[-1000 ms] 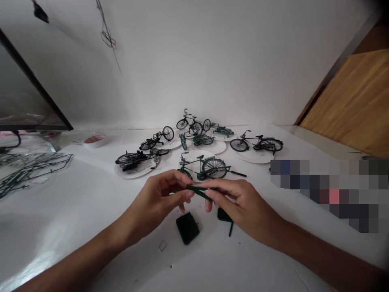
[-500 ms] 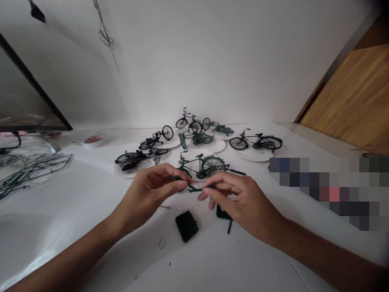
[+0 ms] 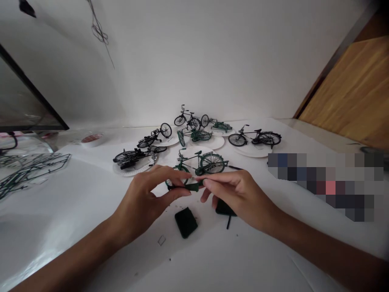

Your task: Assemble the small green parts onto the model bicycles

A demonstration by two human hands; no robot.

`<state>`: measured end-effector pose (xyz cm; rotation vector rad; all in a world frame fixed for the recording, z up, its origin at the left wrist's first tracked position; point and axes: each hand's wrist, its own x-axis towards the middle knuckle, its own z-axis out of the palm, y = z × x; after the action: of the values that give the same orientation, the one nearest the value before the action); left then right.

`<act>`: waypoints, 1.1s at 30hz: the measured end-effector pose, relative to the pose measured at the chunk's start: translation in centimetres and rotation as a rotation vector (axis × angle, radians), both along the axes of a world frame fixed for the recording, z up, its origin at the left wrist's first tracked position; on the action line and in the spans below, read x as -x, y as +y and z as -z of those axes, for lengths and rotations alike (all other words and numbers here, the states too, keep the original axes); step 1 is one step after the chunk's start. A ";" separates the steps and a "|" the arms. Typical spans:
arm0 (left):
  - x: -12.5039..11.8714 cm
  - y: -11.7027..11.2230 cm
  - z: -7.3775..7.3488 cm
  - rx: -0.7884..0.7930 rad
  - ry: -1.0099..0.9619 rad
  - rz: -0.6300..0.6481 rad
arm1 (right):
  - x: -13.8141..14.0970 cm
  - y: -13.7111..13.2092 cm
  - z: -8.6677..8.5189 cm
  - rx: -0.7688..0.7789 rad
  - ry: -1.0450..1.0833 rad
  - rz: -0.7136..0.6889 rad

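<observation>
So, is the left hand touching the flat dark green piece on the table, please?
No, the flat dark green piece lies apart from the left hand, whose fingers pinch a small green part.

Left grip (image 3: 142, 202): bare hand — slim fingers.
Right grip (image 3: 243, 198): bare hand, short nails.
Forearms (image 3: 75, 259): bare — right to the picture's lower edge.

Glossy white table (image 3: 75, 211); matt dark-green plastic part (image 3: 190, 187); paper plates (image 3: 253, 151); wood panel (image 3: 352, 97).
</observation>
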<state>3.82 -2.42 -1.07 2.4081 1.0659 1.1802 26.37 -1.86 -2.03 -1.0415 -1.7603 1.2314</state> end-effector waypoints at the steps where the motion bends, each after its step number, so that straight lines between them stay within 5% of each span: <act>1: -0.1 -0.1 -0.1 -0.053 0.002 0.011 | 0.0 0.0 -0.1 0.023 0.008 -0.004; 5: -0.3 -0.2 -0.1 -0.231 0.043 0.130 | 0.2 -0.1 -0.1 0.164 0.072 -0.031; 15: -0.2 -0.3 0.1 -0.184 0.058 0.079 | 0.1 0.1 0.7 0.288 0.165 -0.044; 25: -0.6 -0.7 0.1 0.342 -0.182 0.058 | 0.6 -0.3 0.1 0.134 0.117 -0.130; 33: -0.5 -0.9 -0.3 0.281 -0.138 0.066 | 0.5 -0.6 0.7 0.051 0.103 -0.031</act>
<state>4.27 -3.29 -0.76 2.1003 1.0251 1.0773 25.87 -2.48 -2.74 -0.9651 -1.6806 1.3314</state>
